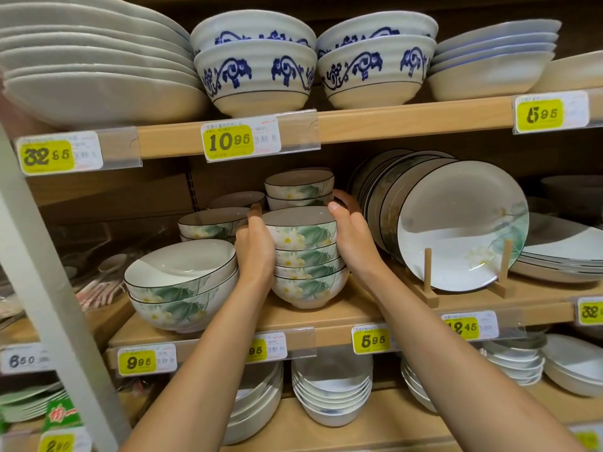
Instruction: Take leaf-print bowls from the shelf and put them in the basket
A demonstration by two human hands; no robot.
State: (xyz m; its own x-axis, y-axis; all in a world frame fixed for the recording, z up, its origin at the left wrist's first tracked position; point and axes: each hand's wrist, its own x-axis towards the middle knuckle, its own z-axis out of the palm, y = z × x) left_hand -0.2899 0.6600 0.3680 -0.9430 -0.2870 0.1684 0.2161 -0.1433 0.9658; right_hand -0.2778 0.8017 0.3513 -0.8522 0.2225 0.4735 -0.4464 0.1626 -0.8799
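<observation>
On the middle shelf (375, 308), a stack of leaf bowls (306, 256) sits between two hands. Left hand (254, 249) and right hand (354, 236) curl around its sides. No basket shows yet, so I think carrying and dropping them in is still left.

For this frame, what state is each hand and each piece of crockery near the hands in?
small leaf-print bowl stack: four nested, upright, gripped from both sides.
left hand: grips the stack's left side.
right hand: grips its right side, thumb at the top rim.
large leaf-print bowls: two nested, untouched.
leaf-print plate: upright in a wooden stand.
basket: not in view.
</observation>
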